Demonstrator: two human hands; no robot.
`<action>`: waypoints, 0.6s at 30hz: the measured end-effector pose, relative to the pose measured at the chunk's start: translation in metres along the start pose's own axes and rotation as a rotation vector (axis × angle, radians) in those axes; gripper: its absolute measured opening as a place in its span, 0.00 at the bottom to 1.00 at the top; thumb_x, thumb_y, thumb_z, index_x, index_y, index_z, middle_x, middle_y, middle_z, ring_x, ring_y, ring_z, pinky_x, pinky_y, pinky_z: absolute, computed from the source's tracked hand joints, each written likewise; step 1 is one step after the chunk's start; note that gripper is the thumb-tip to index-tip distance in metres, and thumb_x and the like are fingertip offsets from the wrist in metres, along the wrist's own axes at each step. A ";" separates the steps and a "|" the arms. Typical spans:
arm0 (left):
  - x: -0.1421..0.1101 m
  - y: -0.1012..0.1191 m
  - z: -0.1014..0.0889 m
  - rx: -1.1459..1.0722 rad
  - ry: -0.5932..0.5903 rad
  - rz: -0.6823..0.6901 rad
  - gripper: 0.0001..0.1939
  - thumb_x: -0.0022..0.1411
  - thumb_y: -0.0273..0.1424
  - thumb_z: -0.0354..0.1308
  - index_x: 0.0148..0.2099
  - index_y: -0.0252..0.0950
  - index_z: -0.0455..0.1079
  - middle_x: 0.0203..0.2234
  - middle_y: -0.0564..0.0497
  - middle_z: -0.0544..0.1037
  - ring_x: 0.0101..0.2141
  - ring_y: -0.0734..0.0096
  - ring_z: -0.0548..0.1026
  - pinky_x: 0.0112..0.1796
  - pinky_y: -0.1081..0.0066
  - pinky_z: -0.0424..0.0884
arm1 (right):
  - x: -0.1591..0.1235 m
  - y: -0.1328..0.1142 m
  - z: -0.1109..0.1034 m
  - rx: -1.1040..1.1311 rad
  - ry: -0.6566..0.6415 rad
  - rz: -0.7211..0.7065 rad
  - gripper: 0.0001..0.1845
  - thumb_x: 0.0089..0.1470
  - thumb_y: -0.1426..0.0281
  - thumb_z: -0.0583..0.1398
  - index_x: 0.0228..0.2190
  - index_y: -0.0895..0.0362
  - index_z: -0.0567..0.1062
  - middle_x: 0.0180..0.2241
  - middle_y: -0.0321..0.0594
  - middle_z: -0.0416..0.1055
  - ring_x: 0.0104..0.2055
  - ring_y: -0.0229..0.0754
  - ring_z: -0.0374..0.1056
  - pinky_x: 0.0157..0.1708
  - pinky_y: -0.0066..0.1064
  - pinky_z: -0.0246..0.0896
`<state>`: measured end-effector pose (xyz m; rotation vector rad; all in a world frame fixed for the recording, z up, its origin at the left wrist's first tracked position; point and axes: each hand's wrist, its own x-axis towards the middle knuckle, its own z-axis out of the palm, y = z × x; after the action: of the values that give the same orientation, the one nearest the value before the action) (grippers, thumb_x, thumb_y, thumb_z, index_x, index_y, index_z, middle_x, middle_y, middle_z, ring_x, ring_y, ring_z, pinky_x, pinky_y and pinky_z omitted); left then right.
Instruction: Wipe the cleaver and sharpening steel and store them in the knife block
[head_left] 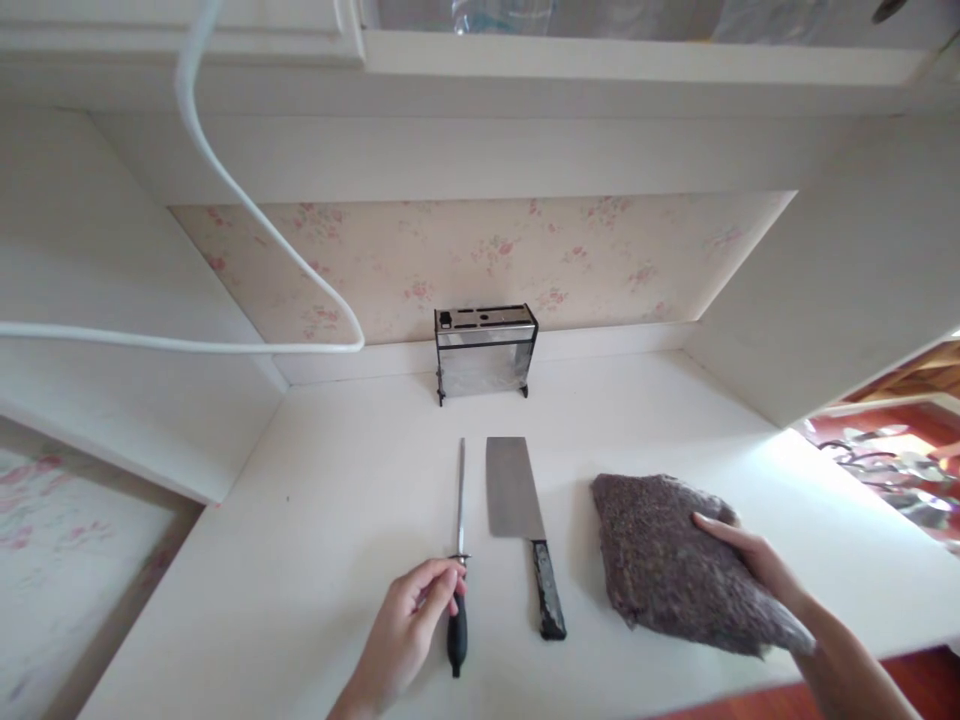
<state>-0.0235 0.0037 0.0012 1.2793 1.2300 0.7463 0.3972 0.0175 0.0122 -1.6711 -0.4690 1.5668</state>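
Observation:
A honing steel (461, 500) with a black handle lies on the white counter, its rod pointing toward the wall. My left hand (411, 622) pinches it with thumb and fingertips at the top of the handle, just below the guard. To its right lies a cleaver (514, 488) with a worn black handle, untouched, its blade toward the wall. Further right, a clear plastic bag of dark purplish-brown dried bits (667, 565) is held at its right side by my right hand (754, 560). My right thumb presses on top; the other fingers are hidden under the bag.
A slim knife holder (486, 350) with a slotted metal top and clear sides stands against the flowered wall. A white cable (255, 210) hangs at upper left. Cabinets (525, 85) overhang the counter (337, 480), with side panels left and right.

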 end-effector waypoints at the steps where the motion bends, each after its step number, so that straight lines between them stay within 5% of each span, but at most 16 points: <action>1: 0.000 -0.001 -0.001 -0.003 0.002 -0.003 0.17 0.66 0.44 0.50 0.42 0.39 0.74 0.34 0.49 0.78 0.33 0.67 0.74 0.40 0.71 0.68 | 0.001 0.001 -0.001 -0.038 -0.002 -0.013 0.29 0.51 0.51 0.58 0.42 0.64 0.77 0.39 0.65 0.76 0.42 0.57 0.76 0.38 0.42 0.66; 6: 0.011 0.003 -0.017 0.000 0.021 0.011 0.16 0.66 0.43 0.51 0.41 0.39 0.74 0.34 0.50 0.78 0.33 0.68 0.74 0.40 0.70 0.68 | 0.016 0.002 -0.027 -0.305 0.062 -0.087 0.27 0.44 0.53 0.66 0.41 0.57 0.76 0.43 0.58 0.77 0.43 0.58 0.75 0.44 0.44 0.68; 11: 0.050 0.021 -0.047 0.014 0.161 0.088 0.16 0.63 0.44 0.54 0.40 0.38 0.74 0.36 0.49 0.78 0.33 0.67 0.74 0.38 0.69 0.69 | 0.036 -0.025 -0.053 -1.004 0.360 -0.475 0.47 0.36 0.47 0.65 0.55 0.57 0.69 0.52 0.58 0.71 0.55 0.68 0.65 0.53 0.57 0.59; 14: 0.083 0.044 -0.062 -0.016 0.231 0.138 0.17 0.61 0.44 0.56 0.44 0.37 0.73 0.41 0.46 0.77 0.37 0.65 0.75 0.39 0.66 0.71 | 0.037 -0.056 -0.028 -1.181 0.468 -0.738 0.47 0.41 0.43 0.61 0.57 0.56 0.65 0.56 0.57 0.66 0.59 0.69 0.59 0.55 0.60 0.55; 18: 0.134 0.077 -0.067 -0.059 0.258 0.193 0.22 0.59 0.44 0.57 0.51 0.37 0.70 0.49 0.44 0.75 0.47 0.60 0.73 0.47 0.62 0.70 | 0.043 -0.099 0.058 -0.729 0.131 -0.758 0.34 0.51 0.48 0.59 0.56 0.49 0.65 0.55 0.46 0.68 0.56 0.53 0.66 0.55 0.47 0.62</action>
<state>-0.0381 0.1637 0.0505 1.2933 1.2900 1.1073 0.3732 0.1272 0.0610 -1.7551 -1.5253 0.7423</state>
